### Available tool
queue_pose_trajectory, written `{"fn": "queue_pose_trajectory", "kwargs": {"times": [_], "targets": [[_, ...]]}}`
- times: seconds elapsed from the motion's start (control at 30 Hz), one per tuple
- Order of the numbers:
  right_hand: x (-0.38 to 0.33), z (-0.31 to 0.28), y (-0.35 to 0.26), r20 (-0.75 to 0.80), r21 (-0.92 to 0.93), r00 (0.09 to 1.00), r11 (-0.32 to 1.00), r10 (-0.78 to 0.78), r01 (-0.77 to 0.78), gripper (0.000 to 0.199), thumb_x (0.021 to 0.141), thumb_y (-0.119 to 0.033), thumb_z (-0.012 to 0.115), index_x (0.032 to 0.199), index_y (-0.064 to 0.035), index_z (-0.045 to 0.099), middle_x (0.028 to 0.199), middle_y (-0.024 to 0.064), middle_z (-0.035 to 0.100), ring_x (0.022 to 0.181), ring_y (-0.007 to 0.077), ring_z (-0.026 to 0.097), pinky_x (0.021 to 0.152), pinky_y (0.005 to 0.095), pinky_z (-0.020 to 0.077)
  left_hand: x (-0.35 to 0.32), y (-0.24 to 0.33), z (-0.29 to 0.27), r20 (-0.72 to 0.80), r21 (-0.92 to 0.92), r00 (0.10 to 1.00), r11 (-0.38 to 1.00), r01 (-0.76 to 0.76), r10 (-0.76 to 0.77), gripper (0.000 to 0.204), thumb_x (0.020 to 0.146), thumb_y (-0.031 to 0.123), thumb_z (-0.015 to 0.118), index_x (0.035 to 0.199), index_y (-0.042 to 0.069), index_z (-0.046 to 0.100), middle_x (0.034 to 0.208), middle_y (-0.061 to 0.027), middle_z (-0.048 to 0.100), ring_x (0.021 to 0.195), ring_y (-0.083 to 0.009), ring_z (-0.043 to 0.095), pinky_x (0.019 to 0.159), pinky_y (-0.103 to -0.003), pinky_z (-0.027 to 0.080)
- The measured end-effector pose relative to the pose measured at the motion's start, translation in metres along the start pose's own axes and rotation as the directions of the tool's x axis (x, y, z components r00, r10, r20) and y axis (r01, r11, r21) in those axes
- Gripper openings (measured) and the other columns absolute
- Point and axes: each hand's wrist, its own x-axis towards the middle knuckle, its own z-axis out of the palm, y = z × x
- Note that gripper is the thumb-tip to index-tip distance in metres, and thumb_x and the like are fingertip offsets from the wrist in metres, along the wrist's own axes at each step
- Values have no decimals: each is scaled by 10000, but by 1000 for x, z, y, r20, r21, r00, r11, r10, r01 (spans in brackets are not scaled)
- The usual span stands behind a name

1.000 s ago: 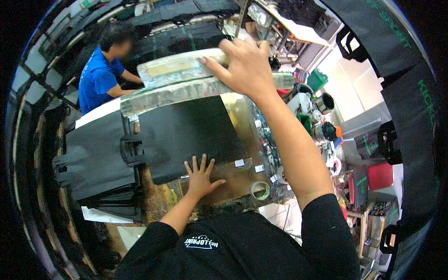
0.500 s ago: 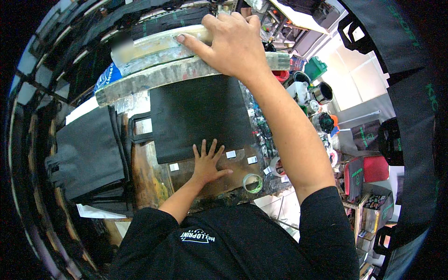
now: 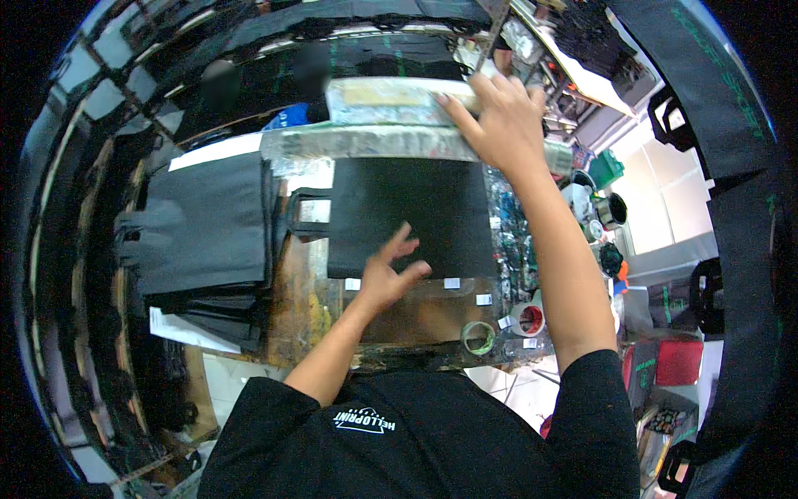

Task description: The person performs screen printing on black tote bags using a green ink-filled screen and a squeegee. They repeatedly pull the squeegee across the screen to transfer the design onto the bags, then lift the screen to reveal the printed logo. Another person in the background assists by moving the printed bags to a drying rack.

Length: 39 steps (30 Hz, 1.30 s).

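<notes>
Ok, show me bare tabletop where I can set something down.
Bare tabletop lies between the black bag, left forearm and green tape roll. Another patch lies between that forearm and the bag stack. The right edge is crowded with white tags and another tape roll.

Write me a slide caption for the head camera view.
Right hand gripping a paint-stained frame, blurred left hand over a flat black bag, stacked black bags to the left.
</notes>
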Motion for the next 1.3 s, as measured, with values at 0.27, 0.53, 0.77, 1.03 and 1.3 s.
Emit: {"fn": "queue_pose_trajectory", "kwargs": {"times": [0.27,0.53,0.77,1.03,1.3], "targets": [[-154,-3,-32,442,27,896,999,-41,32,578,810,-281,856,1295,-102,598,1181,108,635,1140,327,583,986,532,392,-71,44,-60,-195,-857,912,515,21,-362,1150,923,878,455,1665,54,151,1606,-268,403,1474,-418,466,1206,-558,429],[-211,63,-28,605,94,796,994,-11,-57,626,749,-191,882,1283,-143,558,1132,102,618,1155,323,588,966,548,402,-109,-63,-42,-97,-843,814,483,239,-572,1164,904,944,371,1649,57,260,1470,-275,550,1306,-392,614,1146,-524,482],[-249,66,-35,660,84,749,996,-55,0,620,747,-259,896,1267,-147,577,1107,94,633,1123,302,611,943,576,441,-100,-64,-32,-97,-831,776,480,280,-623,1229,873,982,340,1650,35,242,1447,-313,557,1325,-405,598,1138,-520,486],[-243,124,-27,519,48,854,999,-23,-3,623,718,-165,886,1244,-159,553,1103,70,576,1118,284,569,963,517,383,-105,-91,-33,-65,-825,756,462,327,-651,1237,891,957,362,1692,50,105,1597,-339,374,1429,-461,491,1150,-536,476],[-160,228,24,482,-32,876,999,-3,21,659,729,-187,903,1289,-151,559,1125,77,614,1125,293,588,949,531,397,-99,-70,-31,-79,-826,646,413,385,-759,1218,923,939,299,1675,-7,145,1615,-319,379,1428,-435,503,1142,-519,490]]}}
